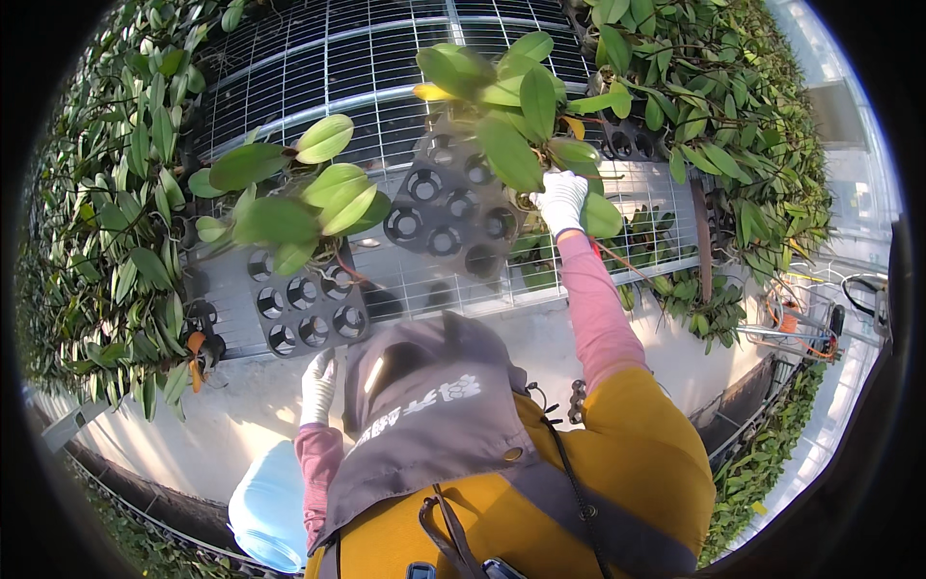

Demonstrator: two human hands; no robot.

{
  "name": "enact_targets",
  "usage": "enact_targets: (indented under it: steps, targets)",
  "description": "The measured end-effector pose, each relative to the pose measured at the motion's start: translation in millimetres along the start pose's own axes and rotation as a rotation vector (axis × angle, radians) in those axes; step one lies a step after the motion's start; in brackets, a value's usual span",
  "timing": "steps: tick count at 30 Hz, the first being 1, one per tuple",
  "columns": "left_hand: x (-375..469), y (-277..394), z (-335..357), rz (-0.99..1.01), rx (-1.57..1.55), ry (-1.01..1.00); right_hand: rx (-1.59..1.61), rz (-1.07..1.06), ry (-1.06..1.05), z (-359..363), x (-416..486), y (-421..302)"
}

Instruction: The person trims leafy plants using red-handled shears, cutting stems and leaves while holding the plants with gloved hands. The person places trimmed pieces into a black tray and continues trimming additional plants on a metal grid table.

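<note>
My right hand (562, 199), in a white knit glove, is closed at the base of an orchid plant (508, 148) with broad green leaves; the fingertips are partly hidden by the leaves. Below and left of that plant lies a black plastic pot tray (459, 205) with round holes, on the wire mesh bench. My left hand (318, 387), gloved too, is at the bench's near edge, just below another black pot tray (307, 310). Whether its fingers touch that tray or hold anything is unclear. Several orchid leaves (289, 210) spread above the left tray's far part.
Dense rows of orchids stand on the left (137, 217) and right (731, 108) of the wire mesh bench (289, 94). A light blue plastic container (271, 506) is below my left arm. Metal framework with orange cord (788, 318) stands at the right.
</note>
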State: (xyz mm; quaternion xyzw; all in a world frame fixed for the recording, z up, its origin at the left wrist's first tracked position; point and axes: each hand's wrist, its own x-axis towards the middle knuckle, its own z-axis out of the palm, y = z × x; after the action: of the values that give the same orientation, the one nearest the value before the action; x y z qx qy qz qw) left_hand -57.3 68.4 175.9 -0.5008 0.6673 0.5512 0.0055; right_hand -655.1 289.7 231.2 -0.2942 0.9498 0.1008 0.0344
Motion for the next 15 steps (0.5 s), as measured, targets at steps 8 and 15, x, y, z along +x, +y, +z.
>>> enact_targets:
  steps: [8, 15]
  targets:
    - [-38.9, -49.1, 19.1, -0.131, 0.010, 0.073, 0.838, -0.517, -0.275, -75.0, -147.0, -52.6]
    - [-65.6, -48.3, 35.7, -0.278, -0.518, 0.130, 0.472, -1.073, -0.051, -93.9, -197.2, -286.7]
